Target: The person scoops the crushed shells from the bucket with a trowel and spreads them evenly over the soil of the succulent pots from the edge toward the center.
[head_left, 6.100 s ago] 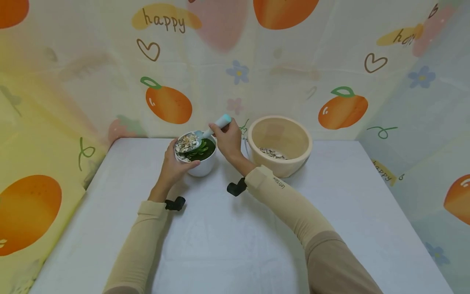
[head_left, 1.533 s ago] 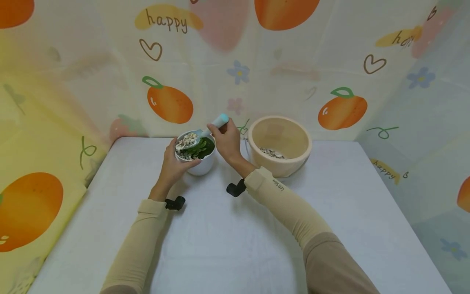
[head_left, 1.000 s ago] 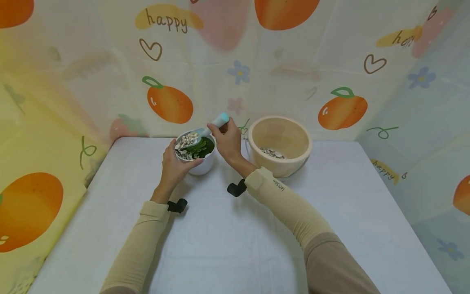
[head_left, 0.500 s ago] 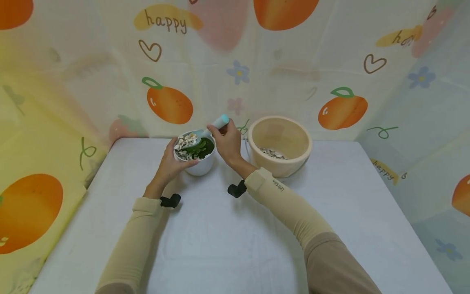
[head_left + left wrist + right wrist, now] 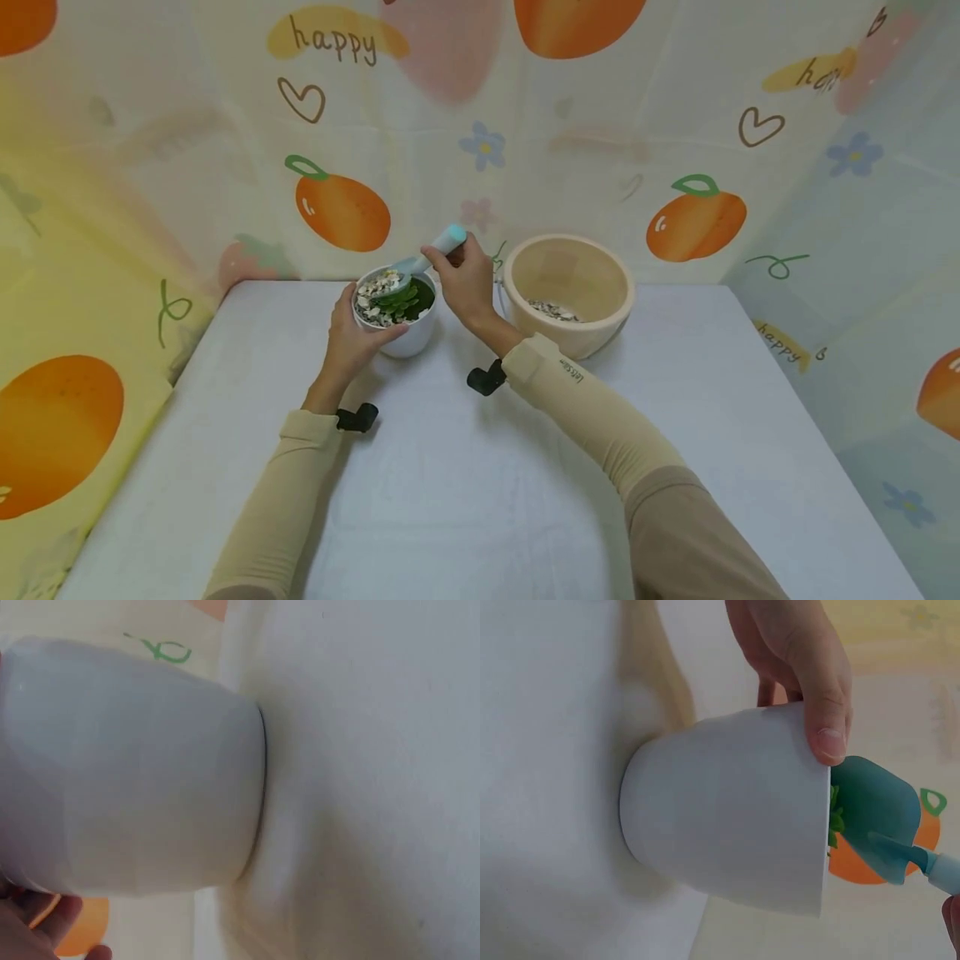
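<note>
In the head view, a white pot [image 5: 408,342] stands upright with a green leafy plant [image 5: 401,304] and pale pebbles [image 5: 369,307] along its left side. My left hand [image 5: 347,340] grips the pot by its rim, thumb on the near side; the right wrist view shows the thumb [image 5: 827,735] over the edge. The light blue handle of a small trowel [image 5: 444,247] is held by my right hand [image 5: 470,287]. Its blade [image 5: 881,802] is tilted above the pot mouth, with pebbles on it. The left wrist view shows mostly the pot's side [image 5: 142,772].
Right of the pot stands a beige bucket [image 5: 573,340] with more pebbles [image 5: 553,311] at its bottom. A white cloth covers the table [image 5: 450,492]. Behind it hangs a fruit-patterned curtain [image 5: 555,175].
Since the oldest frame, the pebbles on the trowel have become fewer and more lie in the pot. Lately the trowel handle has risen slightly; the left hand keeps hold of the pot.
</note>
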### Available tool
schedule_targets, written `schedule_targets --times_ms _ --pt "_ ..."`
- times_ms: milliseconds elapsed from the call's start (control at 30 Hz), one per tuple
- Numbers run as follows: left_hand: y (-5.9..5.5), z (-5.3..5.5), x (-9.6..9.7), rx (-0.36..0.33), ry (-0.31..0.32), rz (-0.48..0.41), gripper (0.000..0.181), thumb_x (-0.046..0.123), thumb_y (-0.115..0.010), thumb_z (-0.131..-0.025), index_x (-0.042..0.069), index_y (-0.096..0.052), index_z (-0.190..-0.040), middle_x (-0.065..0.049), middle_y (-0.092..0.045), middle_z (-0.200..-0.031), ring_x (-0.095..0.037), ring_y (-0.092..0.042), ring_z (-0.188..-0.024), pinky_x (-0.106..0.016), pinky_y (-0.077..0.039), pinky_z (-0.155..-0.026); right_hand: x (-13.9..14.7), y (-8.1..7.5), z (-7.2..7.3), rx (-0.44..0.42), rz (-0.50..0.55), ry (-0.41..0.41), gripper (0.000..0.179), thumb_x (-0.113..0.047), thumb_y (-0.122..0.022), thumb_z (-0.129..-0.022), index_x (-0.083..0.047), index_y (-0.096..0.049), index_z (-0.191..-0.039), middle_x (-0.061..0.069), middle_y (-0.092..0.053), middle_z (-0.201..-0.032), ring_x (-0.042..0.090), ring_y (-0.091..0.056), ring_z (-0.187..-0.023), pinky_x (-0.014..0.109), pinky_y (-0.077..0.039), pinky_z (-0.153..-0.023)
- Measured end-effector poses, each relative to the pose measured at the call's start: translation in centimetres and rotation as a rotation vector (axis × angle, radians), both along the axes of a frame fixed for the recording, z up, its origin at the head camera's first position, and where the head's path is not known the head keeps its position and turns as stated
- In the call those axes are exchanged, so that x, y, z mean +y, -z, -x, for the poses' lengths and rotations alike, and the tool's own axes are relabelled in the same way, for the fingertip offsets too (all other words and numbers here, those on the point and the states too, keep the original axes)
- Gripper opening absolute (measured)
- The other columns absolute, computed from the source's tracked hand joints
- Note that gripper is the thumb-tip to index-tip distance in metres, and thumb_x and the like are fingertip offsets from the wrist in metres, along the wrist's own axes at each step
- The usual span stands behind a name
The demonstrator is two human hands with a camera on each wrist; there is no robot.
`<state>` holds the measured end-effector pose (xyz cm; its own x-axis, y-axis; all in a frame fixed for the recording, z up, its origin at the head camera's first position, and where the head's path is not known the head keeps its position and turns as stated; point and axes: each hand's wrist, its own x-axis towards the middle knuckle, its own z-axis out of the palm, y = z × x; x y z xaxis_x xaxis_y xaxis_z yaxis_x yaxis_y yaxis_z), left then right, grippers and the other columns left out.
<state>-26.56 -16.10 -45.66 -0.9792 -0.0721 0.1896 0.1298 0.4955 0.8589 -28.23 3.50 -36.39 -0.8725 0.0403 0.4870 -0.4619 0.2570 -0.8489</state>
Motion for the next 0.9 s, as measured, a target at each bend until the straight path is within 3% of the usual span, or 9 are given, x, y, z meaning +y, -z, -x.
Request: schedule_targets --times_ms 167,300,533,700,900 --pt "-0.2 -0.2 0.6 0.009 -0.077 0.052 0.109 0.046 -0.086 -0.067 0.012 -0.025 -0.152 -0.02 -0.037 -0.149 -0.039 -0.034 -0.137 -0.064 -0.028 -0.108 0.1 -0.2 0.1 0.002 0.003 0.003 0.028 -0.024 -0.068 -0.092 -0.001 -0.059 -0.106 0.016 -0.072 -0.093 0.023 -0.07 -0.083 0.023 -0.054 -0.071" --pt "-0.2 -0.3 0.8 0.007 -0.092 0.079 0.113 0.048 -0.085 -0.067 0.009 -0.022 -0.152 -0.022 -0.036 -0.149 -0.04 -0.032 -0.137 -0.065 -0.026 -0.109 0.0 0.0 0.0 -0.01 -0.01 0.011 0.026 -0.025 -0.067 -0.093 -0.002 -0.059 -0.103 0.015 -0.072 -0.089 0.022 -0.069 -0.079 0.021 -0.051 -0.067" --pt "-0.4 -0.6 -0.2 -0.051 0.011 0.057 0.109 0.04 -0.083 -0.073 0.008 -0.017 -0.153 -0.023 -0.03 -0.151 -0.04 -0.03 -0.137 -0.065 -0.027 -0.109 0.0 0.9 -0.2 -0.009 -0.018 0.034 0.027 -0.025 -0.067 -0.093 -0.001 -0.059 -0.104 0.016 -0.072 -0.088 0.023 -0.07 -0.077 0.023 -0.054 -0.068" --pt "-0.2 0.1 -1.1 -0.084 0.127 0.026 0.111 0.036 -0.082 -0.076 0.007 -0.009 -0.155 -0.022 -0.022 -0.155 -0.038 -0.026 -0.142 -0.062 -0.024 -0.114 0.1 1.1 -0.4 -0.009 -0.011 0.039 0.027 -0.023 -0.067 -0.093 0.0 -0.059 -0.104 0.016 -0.073 -0.09 0.024 -0.071 -0.079 0.025 -0.056 -0.07" --pt "-0.1 0.9 -1.3 -0.096 0.145 -0.018 0.114 0.036 -0.083 -0.076 0.008 -0.006 -0.156 -0.019 -0.019 -0.159 -0.037 -0.024 -0.145 -0.061 -0.021 -0.116 0.0 0.8 -0.3 -0.001 -0.011 0.036 0.027 -0.024 -0.068 -0.092 -0.001 -0.059 -0.103 0.016 -0.072 -0.088 0.023 -0.07 -0.079 0.022 -0.054 -0.07"
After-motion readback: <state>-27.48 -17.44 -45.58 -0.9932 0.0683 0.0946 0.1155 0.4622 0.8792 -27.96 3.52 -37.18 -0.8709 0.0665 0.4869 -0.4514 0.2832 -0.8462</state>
